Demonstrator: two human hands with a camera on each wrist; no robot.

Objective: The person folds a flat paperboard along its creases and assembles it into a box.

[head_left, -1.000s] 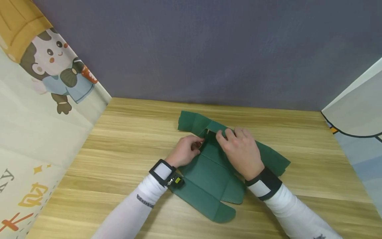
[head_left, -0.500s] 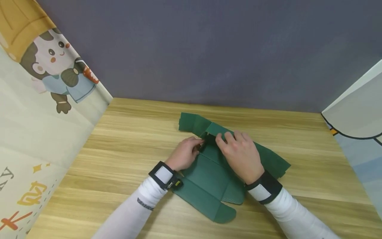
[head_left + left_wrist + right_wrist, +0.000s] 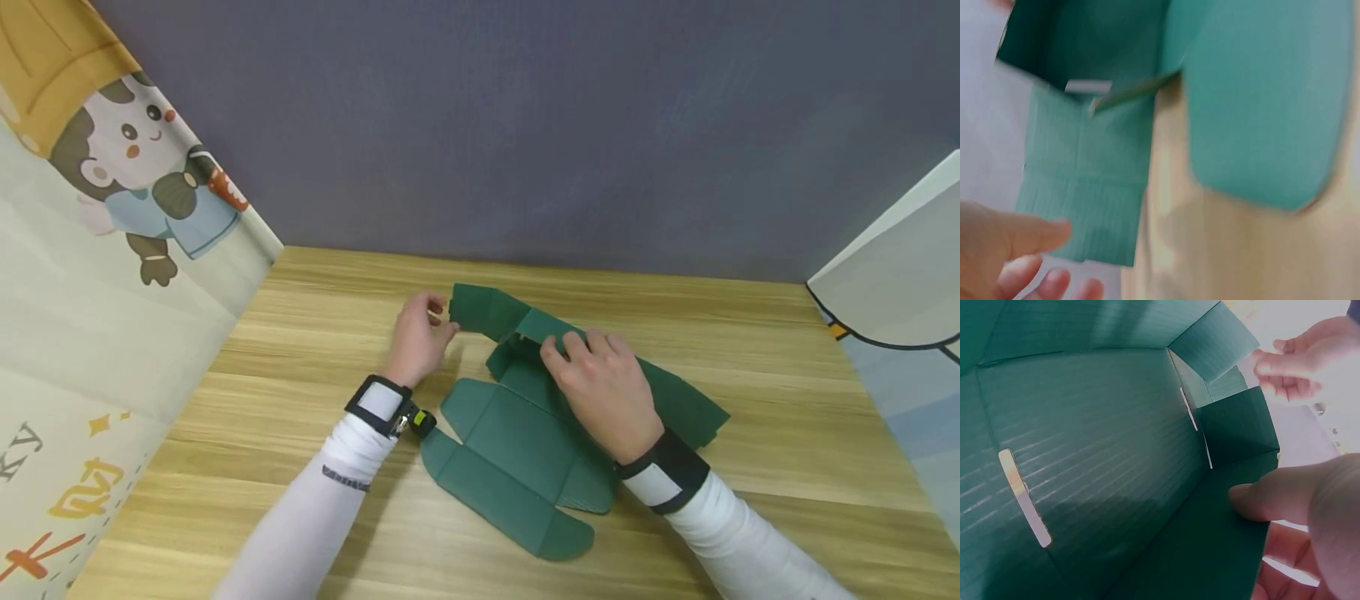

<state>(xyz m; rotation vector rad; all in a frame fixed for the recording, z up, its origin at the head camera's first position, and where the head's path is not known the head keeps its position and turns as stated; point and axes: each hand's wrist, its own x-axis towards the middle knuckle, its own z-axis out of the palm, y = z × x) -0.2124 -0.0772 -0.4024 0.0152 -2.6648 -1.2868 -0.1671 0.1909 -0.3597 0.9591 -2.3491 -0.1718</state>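
Observation:
A partly folded green cardboard box [image 3: 517,433] lies on the table, its lid panel and rounded flaps spread toward the person. My right hand [image 3: 603,387] pinches the raised far wall, thumb on the inner face and fingers behind it, as the right wrist view shows. Beside the left end of the box's long side flap [image 3: 472,308] is my left hand [image 3: 422,333], fingers loosely bent and thumb tip right at the flap's edge. In the left wrist view this creased flap [image 3: 1085,181] sticks out past the box corner. Narrow slots [image 3: 1025,497] show in the box's floor.
The box sits on a wood-grain table [image 3: 322,308]. A dark grey-blue backdrop [image 3: 525,133] stands behind it. Printed cloth with a cartoon figure [image 3: 150,158] hangs at the left, and another printed cloth [image 3: 900,267] at the right.
My left hand has let go of the corner flap inside the box and moved left and away to the end of the side flap. My right hand keeps its grip on the wall.

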